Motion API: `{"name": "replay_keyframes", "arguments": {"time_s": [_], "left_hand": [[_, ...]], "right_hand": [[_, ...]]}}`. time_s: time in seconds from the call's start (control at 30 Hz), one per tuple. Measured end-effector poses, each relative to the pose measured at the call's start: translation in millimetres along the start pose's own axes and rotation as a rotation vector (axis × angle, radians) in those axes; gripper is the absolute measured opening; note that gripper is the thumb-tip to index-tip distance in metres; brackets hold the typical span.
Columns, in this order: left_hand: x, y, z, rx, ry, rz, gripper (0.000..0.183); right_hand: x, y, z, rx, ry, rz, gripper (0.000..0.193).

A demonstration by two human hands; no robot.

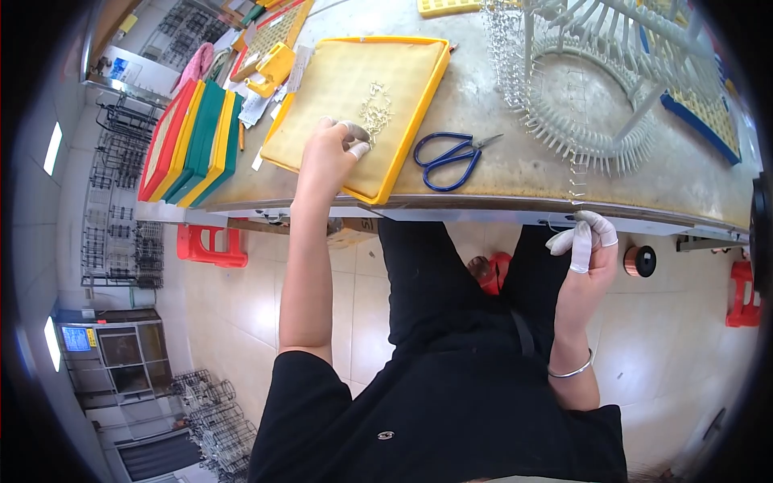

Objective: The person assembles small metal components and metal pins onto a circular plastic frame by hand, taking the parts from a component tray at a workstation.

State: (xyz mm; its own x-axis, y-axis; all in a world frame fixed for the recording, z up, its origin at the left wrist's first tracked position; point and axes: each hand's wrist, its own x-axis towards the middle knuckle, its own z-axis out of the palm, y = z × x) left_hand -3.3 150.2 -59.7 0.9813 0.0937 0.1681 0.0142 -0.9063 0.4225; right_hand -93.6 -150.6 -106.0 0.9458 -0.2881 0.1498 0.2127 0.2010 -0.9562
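Observation:
My left hand (332, 157), with white covers on its fingertips, reaches into a shallow yellow-rimmed tray (326, 76). Its thumb and fingers come together at the near edge of a heap of small shiny metal pieces (376, 103); what is pinched there is too small to make out. Just off the table's front edge, my right hand (592, 245), also with covered fingers, pinches a thin wire. Above those fingers a line of small metal pieces (576, 171) runs up over the table edge toward a white round rack with many prongs (592, 149).
Blue-handled scissors (448, 163) lie between tray and rack. Red, yellow and green trays (193, 145) stand on edge at the left. Strands of small pieces (503, 56) hang beside the rack, and a blue-edged tray (699, 129) lies at right. Red stools (212, 245) stand below.

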Motion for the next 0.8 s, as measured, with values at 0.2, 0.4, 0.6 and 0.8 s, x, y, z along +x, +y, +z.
{"name": "replay_keyframes", "arguments": {"time_s": [0.2,0.4,0.6,0.8], "left_hand": [[2.3,-2.3,-2.5,0.134,-0.080,0.182,0.012],[0.6,-2.6,-6.5,0.116,0.074,0.121,0.011],[-17.3,30.0,7.4,-0.384,0.308,0.126,0.012],[-91.8,135.7,63.2,-0.683,0.254,0.562,0.019]], "right_hand": [[-1.5,-10.3,-3.5,-0.008,-0.057,0.100,0.018],[-0.2,-13.5,-2.7,-0.010,-0.068,0.106,0.017],[-4.8,-19.2,-5.2,-0.009,-0.066,0.090,0.016],[-14.1,-30.4,-7.5,0.019,-0.147,0.186,0.014]]}}
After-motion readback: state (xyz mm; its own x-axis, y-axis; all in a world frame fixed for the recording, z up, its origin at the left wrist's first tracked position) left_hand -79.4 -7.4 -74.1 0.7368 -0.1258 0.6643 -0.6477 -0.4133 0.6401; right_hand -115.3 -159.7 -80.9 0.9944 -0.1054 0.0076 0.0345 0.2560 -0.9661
